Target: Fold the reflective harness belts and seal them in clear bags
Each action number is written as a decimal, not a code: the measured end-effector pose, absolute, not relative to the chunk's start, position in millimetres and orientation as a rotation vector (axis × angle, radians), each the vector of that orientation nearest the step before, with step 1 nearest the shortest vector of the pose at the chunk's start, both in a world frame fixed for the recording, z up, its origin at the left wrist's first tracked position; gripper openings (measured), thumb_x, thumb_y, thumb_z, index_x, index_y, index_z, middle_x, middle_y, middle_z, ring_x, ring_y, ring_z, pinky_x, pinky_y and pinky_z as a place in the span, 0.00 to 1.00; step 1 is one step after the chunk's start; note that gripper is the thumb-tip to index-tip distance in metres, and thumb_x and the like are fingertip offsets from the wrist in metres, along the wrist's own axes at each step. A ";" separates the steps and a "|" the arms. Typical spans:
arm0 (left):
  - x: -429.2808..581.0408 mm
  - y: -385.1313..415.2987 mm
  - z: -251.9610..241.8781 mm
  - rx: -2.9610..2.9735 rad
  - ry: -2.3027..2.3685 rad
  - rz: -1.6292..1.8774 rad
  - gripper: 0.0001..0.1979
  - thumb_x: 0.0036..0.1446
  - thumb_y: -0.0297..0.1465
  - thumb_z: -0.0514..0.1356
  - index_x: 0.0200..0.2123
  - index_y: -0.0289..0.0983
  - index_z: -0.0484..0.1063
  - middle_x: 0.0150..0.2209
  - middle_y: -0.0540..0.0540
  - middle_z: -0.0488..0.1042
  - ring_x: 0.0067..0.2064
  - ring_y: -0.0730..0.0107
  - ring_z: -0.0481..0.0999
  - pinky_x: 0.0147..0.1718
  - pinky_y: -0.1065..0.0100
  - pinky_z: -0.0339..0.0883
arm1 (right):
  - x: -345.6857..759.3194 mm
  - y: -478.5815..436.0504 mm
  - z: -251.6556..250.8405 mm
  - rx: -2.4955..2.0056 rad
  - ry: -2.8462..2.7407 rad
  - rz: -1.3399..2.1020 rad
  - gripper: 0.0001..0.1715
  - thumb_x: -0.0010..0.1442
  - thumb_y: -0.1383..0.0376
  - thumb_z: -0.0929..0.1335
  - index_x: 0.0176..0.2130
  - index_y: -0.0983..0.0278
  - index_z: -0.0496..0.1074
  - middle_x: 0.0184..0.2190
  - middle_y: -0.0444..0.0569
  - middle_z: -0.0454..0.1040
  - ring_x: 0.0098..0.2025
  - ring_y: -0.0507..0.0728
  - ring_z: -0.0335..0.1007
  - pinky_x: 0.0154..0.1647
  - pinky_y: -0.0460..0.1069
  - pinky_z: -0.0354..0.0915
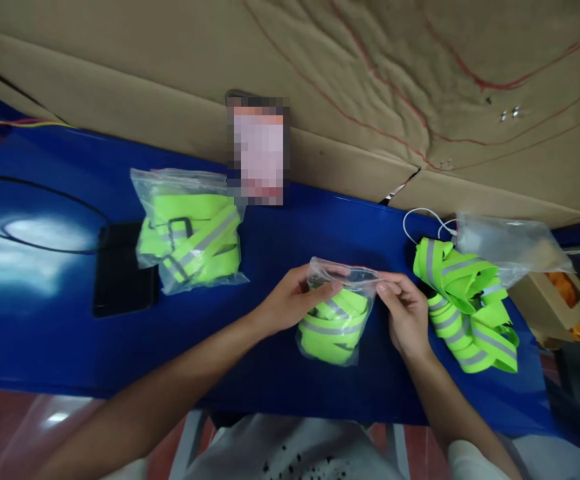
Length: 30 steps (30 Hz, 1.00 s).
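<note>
Below the bag [333, 320], nearest of all, sits a pale shirt [270, 447] against the edge of the blue surface [270, 380]. Up to the bag itself, upright between two hands, green straps [333, 343] coiled inside! The left hand [295, 297] has it clasped at the side, thumb over the front, fingers behind; the right hand [406, 310] pinches the opposite top corner, thumb against curled fingers.

Danger here: the mouth looks slack and wavy, so uneven pressure could leave a gap in the closure. If the right pinch slips, that corner could sag; straps riding up might jam the rim.

Right of the bag, close by, a pile of loose straps [470, 320]; a careless elbow might drag it. Beyond that, a clear sleeve [510, 243] and a box [550, 303], its orange contents barely readable. Left of the bag, a second bag [190, 233] overlaps a black slab [120, 287].

Farther, above the bag, a device [260, 150] is pixelated past reading against the cardboard [120, 93]. Hidden too: the left fingertips, mostly, and whether the mouth is sealed.
</note>
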State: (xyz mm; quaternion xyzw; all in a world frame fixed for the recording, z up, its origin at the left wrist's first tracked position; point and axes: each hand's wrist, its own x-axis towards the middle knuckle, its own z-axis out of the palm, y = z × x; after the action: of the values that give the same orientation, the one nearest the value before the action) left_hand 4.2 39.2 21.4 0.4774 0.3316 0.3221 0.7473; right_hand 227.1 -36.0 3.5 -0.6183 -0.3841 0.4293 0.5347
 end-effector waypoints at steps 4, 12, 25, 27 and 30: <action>4.7 41.3 19.6 0.986 0.791 0.744 0.17 0.58 0.42 0.71 0.45 0.39 0.83 0.52 0.43 0.82 0.52 0.59 0.79 0.53 0.62 0.70 | 226.2 -26.7 6.9 -1.445 -0.847 1.026 0.12 0.61 0.55 0.76 0.35 0.60 0.77 0.30 0.45 0.80 0.32 0.54 0.75 0.39 0.50 0.72; 5.1 45.6 21.6 0.622 0.580 0.579 0.24 0.55 0.46 0.72 0.50 0.38 0.81 0.49 0.42 0.83 0.48 0.60 0.81 0.53 0.62 0.71 | 219.0 -21.3 -4.4 -1.426 -1.036 0.930 0.19 0.62 0.50 0.74 0.45 0.59 0.79 0.40 0.47 0.81 0.40 0.56 0.75 0.42 0.50 0.71; -17.4 60.4 19.3 0.447 0.369 0.744 0.36 0.65 0.51 0.58 0.70 0.39 0.62 0.67 0.36 0.68 0.65 0.52 0.70 0.59 0.54 0.66 | 231.1 -26.1 -10.5 -1.164 -0.768 1.226 0.15 0.60 0.52 0.76 0.37 0.61 0.79 0.29 0.44 0.76 0.29 0.50 0.68 0.30 0.45 0.66; -13.0 59.4 12.6 0.488 0.455 0.752 0.30 0.65 0.42 0.62 0.66 0.35 0.68 0.63 0.36 0.74 0.61 0.56 0.74 0.59 0.59 0.66 | 231.0 -24.7 -9.3 -1.166 -0.757 1.240 0.16 0.59 0.52 0.77 0.36 0.61 0.79 0.29 0.44 0.77 0.28 0.51 0.70 0.29 0.46 0.68; -6.5 57.5 7.7 0.532 0.563 0.716 0.24 0.64 0.40 0.64 0.56 0.29 0.77 0.56 0.34 0.78 0.55 0.60 0.77 0.58 0.64 0.67 | 233.1 -22.9 -8.0 -1.177 -0.765 1.244 0.17 0.57 0.52 0.78 0.37 0.62 0.80 0.29 0.46 0.79 0.28 0.51 0.72 0.28 0.46 0.70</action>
State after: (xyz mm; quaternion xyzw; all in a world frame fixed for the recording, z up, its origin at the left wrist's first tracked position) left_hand -6.5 57.5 7.7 0.2538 0.2686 0.3417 0.8641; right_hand 233.1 -22.9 -8.0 -0.5059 -0.3287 0.5347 0.5917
